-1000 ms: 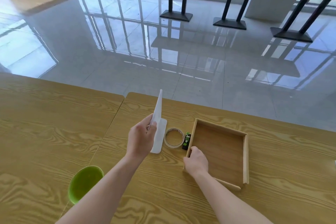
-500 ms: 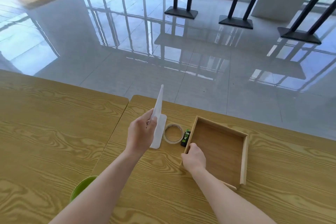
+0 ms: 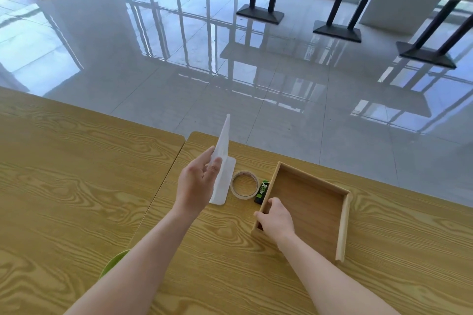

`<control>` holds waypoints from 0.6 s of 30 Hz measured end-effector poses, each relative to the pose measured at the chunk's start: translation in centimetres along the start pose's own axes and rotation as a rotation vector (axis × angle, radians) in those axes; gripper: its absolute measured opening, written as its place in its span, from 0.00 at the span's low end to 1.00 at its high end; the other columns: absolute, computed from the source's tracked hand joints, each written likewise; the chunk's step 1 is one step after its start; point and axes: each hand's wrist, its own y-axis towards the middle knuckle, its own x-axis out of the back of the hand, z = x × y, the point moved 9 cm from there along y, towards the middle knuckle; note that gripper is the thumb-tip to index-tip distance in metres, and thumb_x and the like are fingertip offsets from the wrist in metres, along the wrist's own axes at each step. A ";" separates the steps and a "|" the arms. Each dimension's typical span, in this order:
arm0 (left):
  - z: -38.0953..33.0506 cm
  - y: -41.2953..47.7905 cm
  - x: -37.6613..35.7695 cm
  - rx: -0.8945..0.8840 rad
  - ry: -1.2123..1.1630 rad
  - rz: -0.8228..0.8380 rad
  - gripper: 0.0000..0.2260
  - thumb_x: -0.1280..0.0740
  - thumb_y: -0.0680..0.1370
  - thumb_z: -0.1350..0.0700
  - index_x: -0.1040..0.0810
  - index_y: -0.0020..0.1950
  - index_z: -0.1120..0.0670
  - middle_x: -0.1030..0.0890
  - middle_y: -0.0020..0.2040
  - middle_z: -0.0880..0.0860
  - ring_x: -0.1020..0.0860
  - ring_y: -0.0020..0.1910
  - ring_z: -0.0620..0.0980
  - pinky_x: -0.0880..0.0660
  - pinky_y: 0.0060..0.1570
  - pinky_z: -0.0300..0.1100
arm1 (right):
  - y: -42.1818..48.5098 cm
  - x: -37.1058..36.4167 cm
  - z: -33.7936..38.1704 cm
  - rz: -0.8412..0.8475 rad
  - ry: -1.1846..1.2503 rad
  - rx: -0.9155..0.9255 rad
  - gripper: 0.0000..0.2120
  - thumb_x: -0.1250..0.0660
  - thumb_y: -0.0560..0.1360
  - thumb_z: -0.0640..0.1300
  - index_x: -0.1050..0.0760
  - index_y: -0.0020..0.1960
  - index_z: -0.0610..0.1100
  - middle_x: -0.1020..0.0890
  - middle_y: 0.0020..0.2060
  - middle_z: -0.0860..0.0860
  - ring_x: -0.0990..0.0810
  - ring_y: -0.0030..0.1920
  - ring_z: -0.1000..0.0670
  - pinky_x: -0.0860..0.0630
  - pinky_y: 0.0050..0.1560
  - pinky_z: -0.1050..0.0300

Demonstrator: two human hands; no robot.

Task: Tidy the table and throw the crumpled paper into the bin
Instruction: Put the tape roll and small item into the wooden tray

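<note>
- Underfoot, glossy grey tiles mirror window bars beyond the grained wooden table (image 3: 76, 186).
- Left hand (image 3: 195, 185) pinches a stiff white sheet (image 3: 223, 143), upright.
- Right hand (image 3: 275, 220) grips the square wooden tray (image 3: 344, 222) wall.
- Left of the tray: tape ring (image 3: 244, 184), green bin (image 3: 112, 263) rim.

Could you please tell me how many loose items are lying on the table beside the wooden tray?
3: a flat white sheet beside the left hand, a beige tape roll right of it, and a small green-and-black tube against the shallow square wooden tray's left wall. Nothing seems hidden.
</note>
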 end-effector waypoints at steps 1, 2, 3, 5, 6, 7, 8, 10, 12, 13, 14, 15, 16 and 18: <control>0.3 -0.2 0.1 0.021 -0.016 -0.016 0.15 0.39 0.82 0.49 0.26 0.69 0.44 0.19 0.48 0.34 0.22 0.47 0.32 0.28 0.43 0.29 | -0.1 0.5 0.1 -0.012 -0.002 0.016 0.20 0.30 0.76 0.48 0.31 0.66 0.45 0.24 0.41 0.57 0.23 0.40 0.57 0.26 0.37 0.61; 0.6 -0.4 0.4 0.035 -0.024 -0.039 0.16 0.39 0.82 0.48 0.26 0.70 0.46 0.20 0.52 0.36 0.23 0.51 0.31 0.28 0.46 0.30 | -0.2 1.2 0.5 -0.032 -0.010 0.040 0.20 0.30 0.76 0.48 0.30 0.65 0.45 0.23 0.41 0.56 0.23 0.40 0.57 0.26 0.39 0.59; 0.9 -0.7 0.7 0.043 -0.027 -0.066 0.17 0.38 0.82 0.49 0.26 0.70 0.47 0.20 0.53 0.37 0.23 0.52 0.31 0.29 0.47 0.31 | -0.2 2.0 1.1 -0.054 -0.020 0.067 0.19 0.30 0.77 0.48 0.29 0.65 0.45 0.22 0.42 0.55 0.22 0.41 0.56 0.24 0.42 0.57; 1.3 -1.1 1.3 0.046 -0.024 -0.116 0.16 0.37 0.81 0.50 0.25 0.69 0.49 0.19 0.52 0.40 0.23 0.52 0.32 0.29 0.46 0.29 | -0.1 3.9 3.5 -0.092 -0.033 0.147 0.18 0.31 0.77 0.47 0.27 0.64 0.43 0.20 0.44 0.53 0.21 0.44 0.53 0.22 0.47 0.54; 1.3 -1.4 1.4 0.042 -0.014 -0.133 0.16 0.37 0.81 0.50 0.24 0.68 0.49 0.18 0.52 0.41 0.23 0.51 0.31 0.28 0.44 0.28 | 0.1 4.9 5.4 -0.106 -0.035 0.204 0.18 0.31 0.77 0.47 0.26 0.65 0.43 0.20 0.46 0.52 0.21 0.46 0.52 0.23 0.49 0.54; 1.3 -1.6 1.5 0.036 -0.006 -0.145 0.15 0.36 0.81 0.50 0.24 0.67 0.50 0.18 0.52 0.42 0.22 0.51 0.31 0.28 0.43 0.27 | 0.2 5.9 7.7 -0.116 -0.032 0.271 0.18 0.32 0.78 0.47 0.25 0.65 0.43 0.19 0.49 0.50 0.21 0.49 0.51 0.24 0.50 0.55; 1.3 -1.7 1.6 0.032 -0.007 -0.152 0.14 0.36 0.81 0.50 0.23 0.66 0.50 0.18 0.51 0.42 0.22 0.50 0.31 0.27 0.43 0.26 | 0.2 6.7 10.2 -0.119 -0.017 0.343 0.18 0.32 0.78 0.47 0.25 0.66 0.42 0.18 0.51 0.48 0.20 0.50 0.50 0.23 0.52 0.55; 1.2 -2.1 1.6 0.025 -0.042 -0.164 0.13 0.35 0.81 0.50 0.21 0.64 0.49 0.17 0.51 0.41 0.21 0.50 0.33 0.25 0.43 0.27 | 0.3 7.8 15.4 -0.082 0.064 0.451 0.20 0.33 0.79 0.47 0.28 0.69 0.41 0.17 0.52 0.45 0.18 0.50 0.46 0.20 0.55 0.48; 1.1 -2.4 1.5 0.023 -0.075 -0.176 0.12 0.35 0.81 0.49 0.19 0.62 0.48 0.16 0.51 0.40 0.19 0.49 0.36 0.23 0.45 0.30 | 0.6 7.9 19.6 -0.005 0.166 0.478 0.25 0.34 0.79 0.49 0.33 0.74 0.42 0.17 0.52 0.44 0.17 0.50 0.44 0.20 0.56 0.43; 1.0 -2.5 1.4 0.020 -0.085 -0.179 0.12 0.35 0.81 0.50 0.19 0.63 0.48 0.16 0.52 0.40 0.19 0.50 0.37 0.22 0.46 0.32 | 0.9 7.6 21.4 0.035 0.197 0.469 0.28 0.35 0.79 0.51 0.37 0.76 0.43 0.18 0.56 0.44 0.18 0.51 0.44 0.20 0.57 0.42; 0.8 -2.6 1.4 0.012 -0.090 -0.183 0.12 0.36 0.81 0.50 0.19 0.63 0.48 0.16 0.52 0.40 0.19 0.51 0.37 0.22 0.47 0.34 | 1.1 7.1 22.7 0.072 0.199 0.456 0.31 0.35 0.79 0.53 0.40 0.77 0.44 0.21 0.61 0.43 0.18 0.54 0.44 0.21 0.58 0.42; 0.7 -2.6 1.4 0.003 -0.091 -0.191 0.12 0.36 0.82 0.51 0.19 0.63 0.47 0.16 0.52 0.40 0.19 0.52 0.37 0.22 0.48 0.36 | 1.3 6.4 23.8 0.103 0.174 0.446 0.33 0.35 0.79 0.54 0.43 0.79 0.45 0.24 0.65 0.42 0.20 0.57 0.43 0.22 0.60 0.42; 0.6 -2.7 1.4 -0.003 -0.092 -0.203 0.12 0.36 0.82 0.52 0.20 0.64 0.47 0.16 0.53 0.41 0.19 0.52 0.37 0.21 0.49 0.37 | 1.5 5.6 24.6 0.126 0.136 0.441 0.34 0.34 0.79 0.54 0.45 0.79 0.45 0.26 0.67 0.42 0.20 0.58 0.42 0.22 0.60 0.42; 0.7 -2.7 1.6 -0.002 -0.105 -0.225 0.12 0.36 0.82 0.53 0.21 0.65 0.48 0.16 0.56 0.41 0.20 0.55 0.36 0.21 0.53 0.40 | 1.9 4.5 25.6 0.134 0.072 0.438 0.33 0.34 0.79 0.50 0.44 0.79 0.44 0.27 0.68 0.40 0.19 0.55 0.41 0.20 0.58 0.43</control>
